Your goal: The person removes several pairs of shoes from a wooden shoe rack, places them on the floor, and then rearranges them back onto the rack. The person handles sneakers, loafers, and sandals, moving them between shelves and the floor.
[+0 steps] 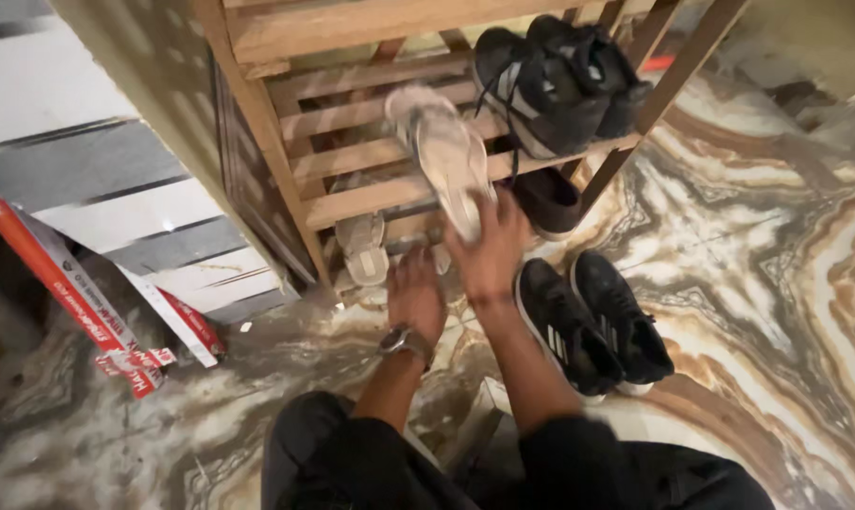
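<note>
A: Right hand (489, 255)?

B: Gripping a dirty beige sandal (443, 151) by its heel end, fingers wrapped round it. Sole faces the camera, toe points up and left, tilted across the middle slats of the wooden shoe rack (352, 113). Can't tell if it rests on the slat or is just held against it.

A: Left hand (415, 293)?

B: Low, at the bottom of the rack, knuckles up, fingers curled downward. A wristwatch (404, 338) sits on that wrist. Fingertips are hidden, so I can't tell whether it grips anything. It's just beside a second beige sandal (363, 250) lying on the lowest level.

A: Other shoes?

B: Pair of black high-top sneakers (559, 85) on the middle shelf, right side, laces hanging over the edge. A dark slip-on shoe (548, 200) below them, next to the right hand. Pair of black sneakers with white stripes (592, 326) on the marble floor (767, 246), just right of the right forearm, toes pointing away from the rack.

A: Anything left?

B: Red and white flat cartons (87, 293) leaning by the wall, well apart from the hands. Person's dark trousers at the bottom edge.
</note>
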